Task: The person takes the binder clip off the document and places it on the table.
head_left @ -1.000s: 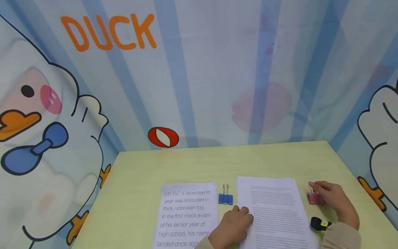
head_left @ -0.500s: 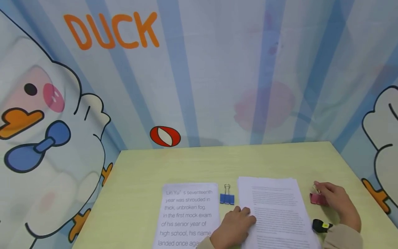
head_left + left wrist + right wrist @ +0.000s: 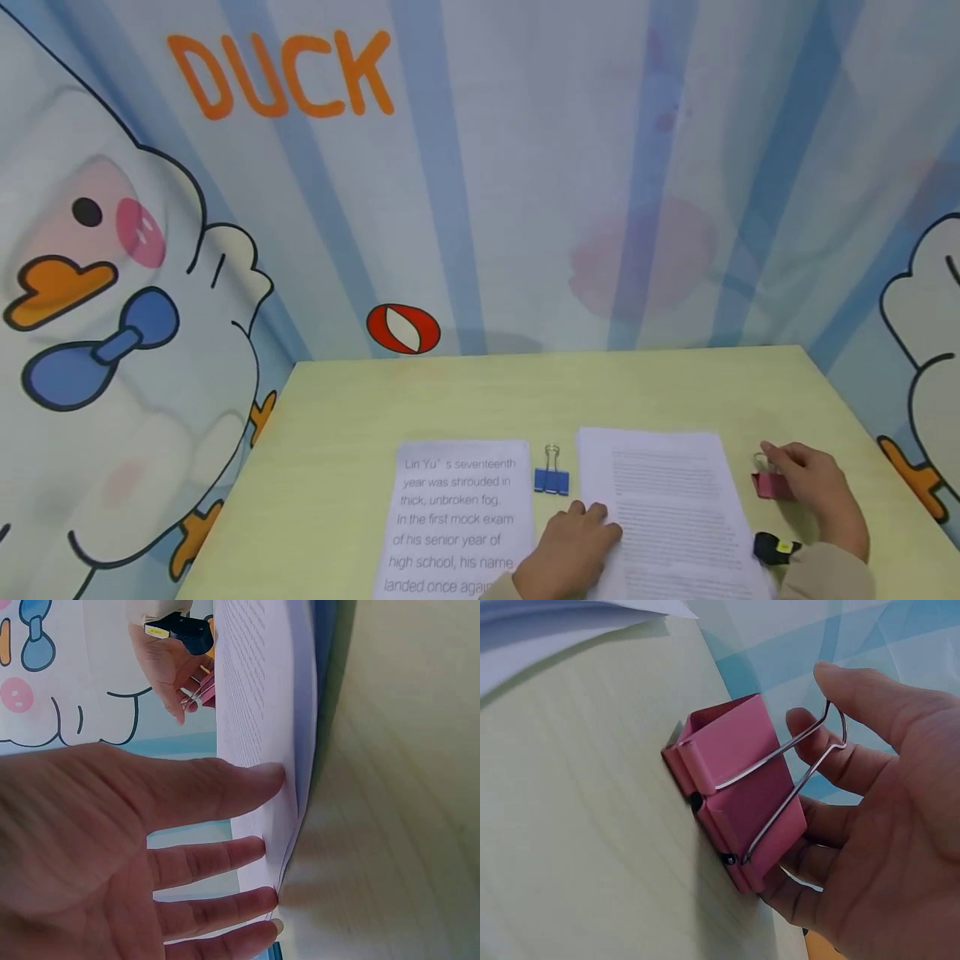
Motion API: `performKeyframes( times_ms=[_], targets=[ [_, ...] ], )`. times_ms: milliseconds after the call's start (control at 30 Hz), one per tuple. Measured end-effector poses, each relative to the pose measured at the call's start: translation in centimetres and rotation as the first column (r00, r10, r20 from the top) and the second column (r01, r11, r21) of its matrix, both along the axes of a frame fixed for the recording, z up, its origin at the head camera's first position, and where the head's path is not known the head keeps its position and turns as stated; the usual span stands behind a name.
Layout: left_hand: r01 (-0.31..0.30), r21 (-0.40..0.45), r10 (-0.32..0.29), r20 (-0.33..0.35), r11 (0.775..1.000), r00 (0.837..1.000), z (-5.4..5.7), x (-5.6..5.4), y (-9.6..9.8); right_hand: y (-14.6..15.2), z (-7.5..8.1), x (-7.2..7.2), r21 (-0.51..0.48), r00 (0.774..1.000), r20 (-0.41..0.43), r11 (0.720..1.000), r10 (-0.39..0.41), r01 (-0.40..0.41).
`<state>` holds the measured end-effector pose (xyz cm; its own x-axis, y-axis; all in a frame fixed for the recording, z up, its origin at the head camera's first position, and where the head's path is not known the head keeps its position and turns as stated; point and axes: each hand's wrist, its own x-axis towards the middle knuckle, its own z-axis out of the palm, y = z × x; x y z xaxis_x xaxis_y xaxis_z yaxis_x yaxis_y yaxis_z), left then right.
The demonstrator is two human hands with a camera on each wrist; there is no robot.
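A thick stack of printed paper [image 3: 667, 508] lies on the table in the head view. My left hand [image 3: 570, 546] rests at its left edge. In the left wrist view, the left thumb and straight fingers [image 3: 210, 859] touch the sheets' side, where the edges fan slightly apart. Right of the stack, my right hand [image 3: 821, 492] holds a pink binder clip [image 3: 768, 486]. The right wrist view shows thumb and index finger at the clip's wire handle, the other fingers behind its pink body [image 3: 742, 765]. The clip stands at the table surface, with no paper in it.
A blue binder clip [image 3: 552, 482] lies between the stack and a large-print sheet [image 3: 457, 525] on the left. A black device with a yellow label [image 3: 776, 548] sits at the right wrist. Behind the pale table [image 3: 360, 400] hangs a duck-patterned curtain [image 3: 517, 183].
The right hand and the pink clip have shifted slightly right, away from the stack. The left hand stays at the stack's edge. The head view has moved a little.
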<state>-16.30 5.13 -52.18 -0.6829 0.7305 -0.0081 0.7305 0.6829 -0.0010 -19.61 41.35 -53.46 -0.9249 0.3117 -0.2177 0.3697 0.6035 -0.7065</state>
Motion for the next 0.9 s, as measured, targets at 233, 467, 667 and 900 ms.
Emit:
performKeyframes(
  times_ms=[233, 467, 667, 900],
  targets=[
    [-0.018, -0.031, 0.019, 0.029, 0.999, 0.999, 0.0, -0.4, 0.3, 0.0, 0.0, -0.3, -0.004, 1.0, -0.013, 1.0, -0.013, 0.013],
    [0.033, -0.049, -0.027, 0.12, 0.998, 0.992, 0.9, -1.3, 0.3, 0.4, 0.7, 0.4, 0.034, 0.996, -0.029, 0.996, -0.084, 0.085],
    [0.129, 0.124, -0.158, 0.269, 0.984, 0.95, 2.7, -3.1, -1.0, -0.5, 2.9, 1.3, 0.032, 0.985, -0.143, 0.994, -0.099, 0.105],
    [-0.002, 0.297, -0.115, 0.375, 0.955, 0.92, 4.4, -6.2, -5.1, -3.4, 5.0, 0.3, 0.098, 0.954, -0.299, 0.995, 0.039, -0.01]
  ],
)
